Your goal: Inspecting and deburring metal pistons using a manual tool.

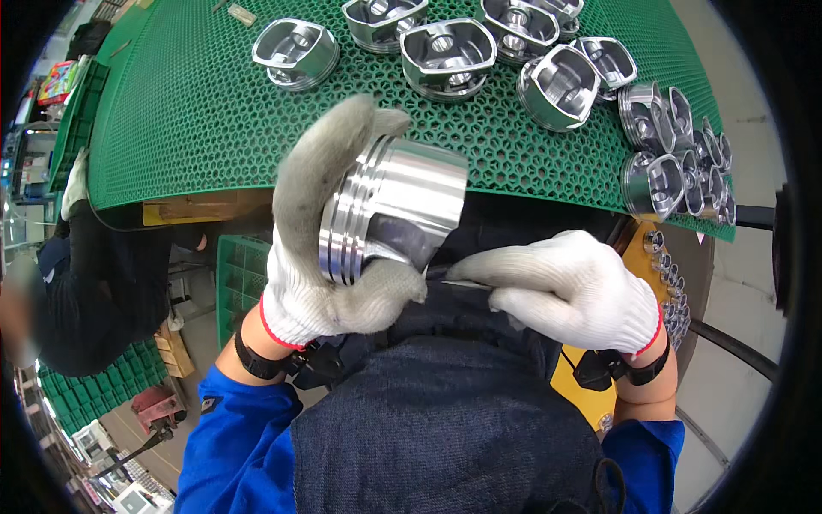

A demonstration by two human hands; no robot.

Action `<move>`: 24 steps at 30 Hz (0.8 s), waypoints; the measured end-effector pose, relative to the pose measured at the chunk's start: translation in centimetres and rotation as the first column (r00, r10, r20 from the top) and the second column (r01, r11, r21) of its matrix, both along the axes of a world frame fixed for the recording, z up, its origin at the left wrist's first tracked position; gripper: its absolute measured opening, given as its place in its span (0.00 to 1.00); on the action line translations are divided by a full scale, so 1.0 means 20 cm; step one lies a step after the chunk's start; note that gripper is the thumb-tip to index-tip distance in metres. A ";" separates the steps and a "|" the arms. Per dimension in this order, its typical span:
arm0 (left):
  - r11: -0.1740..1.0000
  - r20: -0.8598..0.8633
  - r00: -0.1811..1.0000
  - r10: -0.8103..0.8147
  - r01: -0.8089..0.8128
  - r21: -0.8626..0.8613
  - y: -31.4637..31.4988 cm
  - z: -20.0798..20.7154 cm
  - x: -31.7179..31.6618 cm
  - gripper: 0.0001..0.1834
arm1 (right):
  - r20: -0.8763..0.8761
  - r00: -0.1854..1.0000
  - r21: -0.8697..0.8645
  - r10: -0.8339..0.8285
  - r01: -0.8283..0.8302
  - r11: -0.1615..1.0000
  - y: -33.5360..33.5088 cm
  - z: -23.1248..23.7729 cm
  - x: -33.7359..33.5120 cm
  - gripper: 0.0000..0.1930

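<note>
Left grip around silver piston; print blurred on colourful packet.

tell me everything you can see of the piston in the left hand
The piston is a shiny, silvery metal-looking cylinder with grooves around one end, a smooth skirt and a darker side recess. The gloved left hand grips it tilted on its side, grooved end leftward, by the near edge of the green mat.

A shiny silver piston lies tilted on its side in the left hand, ring grooves leftward; the right hand pinches a thin pointed tool nearby.
</note>
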State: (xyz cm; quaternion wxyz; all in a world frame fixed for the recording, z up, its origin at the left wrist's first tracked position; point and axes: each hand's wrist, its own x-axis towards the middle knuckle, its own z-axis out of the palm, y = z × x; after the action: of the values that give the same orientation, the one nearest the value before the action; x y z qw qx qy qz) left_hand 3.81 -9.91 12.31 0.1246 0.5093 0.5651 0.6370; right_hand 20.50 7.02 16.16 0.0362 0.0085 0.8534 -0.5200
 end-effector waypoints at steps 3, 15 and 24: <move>0.992 0.288 0.955 -0.064 0.092 -0.084 -0.04 0.00 -0.02 0.52 | -0.168 0.978 0.242 -0.125 0.164 0.956 0.03 0.07 -0.02 0.16; 0.921 0.920 0.389 0.059 0.334 -0.200 -0.18 0.00 -0.01 0.45 | -0.309 0.941 0.510 -0.137 0.286 0.811 -0.04 -0.04 -0.10 0.20; 0.773 0.349 0.691 0.633 -0.543 -0.327 -0.71 -0.11 -1.06 0.23 | -0.274 0.445 0.165 -0.853 0.895 0.414 0.12 -0.22 0.44 0.30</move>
State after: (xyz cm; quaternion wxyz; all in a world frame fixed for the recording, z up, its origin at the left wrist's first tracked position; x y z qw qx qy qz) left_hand -17.29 -24.16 10.19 0.0872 0.1274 0.7156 0.6813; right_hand 29.22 9.34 11.78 -0.3050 0.4192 0.7880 -0.3321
